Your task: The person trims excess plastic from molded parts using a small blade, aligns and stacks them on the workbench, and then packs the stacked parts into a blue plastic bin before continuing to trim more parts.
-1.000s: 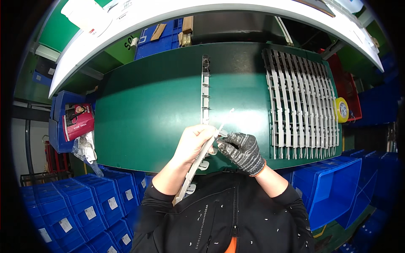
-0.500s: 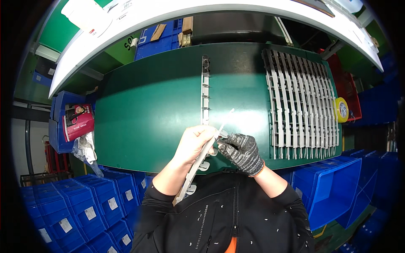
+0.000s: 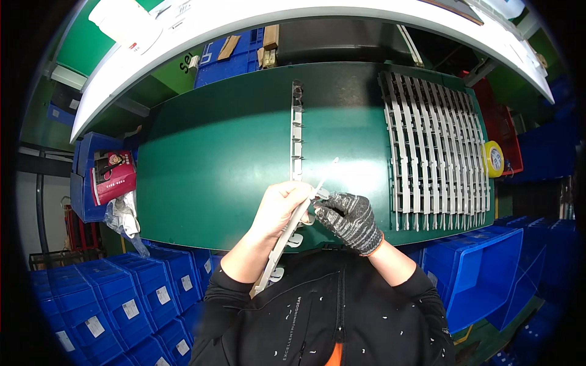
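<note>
My bare left hand (image 3: 282,206) is closed round a long light-grey plastic strip (image 3: 278,253) with curved tabs along one side. The strip runs slanting from my chest up past my fingers, its far tip pointing over the table. My right hand (image 3: 351,222), in a dark speckled knit glove, has its fingers pinched together against the strip's tabs by my left fingertips. What lies between those gloved fingertips is hidden. A similar grey strip (image 3: 296,134) lies lengthwise on the green table (image 3: 213,152), just beyond my left hand.
Many matching strips (image 3: 436,152) lie side by side at the table's right, next to a yellow tape roll (image 3: 494,159). Blue crates (image 3: 482,274) stand at the right, more at lower left. A red package (image 3: 114,177) sits at the left edge. A white shelf (image 3: 317,17) spans the far side.
Both hands and the strip keep nearly the same place. The gloved fingers have shifted only very slightly at the tabs.
</note>
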A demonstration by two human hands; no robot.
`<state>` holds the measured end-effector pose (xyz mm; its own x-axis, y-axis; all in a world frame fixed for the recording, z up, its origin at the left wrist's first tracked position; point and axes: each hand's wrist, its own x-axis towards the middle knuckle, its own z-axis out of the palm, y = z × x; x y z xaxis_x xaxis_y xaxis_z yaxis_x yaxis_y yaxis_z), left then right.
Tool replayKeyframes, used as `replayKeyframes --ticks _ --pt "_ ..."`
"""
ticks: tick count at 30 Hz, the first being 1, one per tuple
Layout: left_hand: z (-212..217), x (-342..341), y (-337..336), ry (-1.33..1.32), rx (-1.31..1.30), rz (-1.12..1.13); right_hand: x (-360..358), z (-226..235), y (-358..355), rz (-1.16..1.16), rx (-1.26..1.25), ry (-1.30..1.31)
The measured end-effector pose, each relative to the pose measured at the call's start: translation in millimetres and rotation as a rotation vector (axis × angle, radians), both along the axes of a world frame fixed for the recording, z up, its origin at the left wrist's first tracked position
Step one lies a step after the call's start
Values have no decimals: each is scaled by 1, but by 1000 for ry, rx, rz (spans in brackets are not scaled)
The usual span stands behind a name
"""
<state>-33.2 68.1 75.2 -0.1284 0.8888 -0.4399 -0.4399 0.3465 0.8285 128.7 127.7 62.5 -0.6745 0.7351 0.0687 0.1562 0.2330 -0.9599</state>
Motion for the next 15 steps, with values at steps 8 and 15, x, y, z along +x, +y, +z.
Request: replayKeyframes --ticks 8,15 --pt "0 0 0 3 1 -5 -1 -3 -1 -27 7 41" --pt "0 2 0 42 22 15 5 -10 3 23 -268 89"
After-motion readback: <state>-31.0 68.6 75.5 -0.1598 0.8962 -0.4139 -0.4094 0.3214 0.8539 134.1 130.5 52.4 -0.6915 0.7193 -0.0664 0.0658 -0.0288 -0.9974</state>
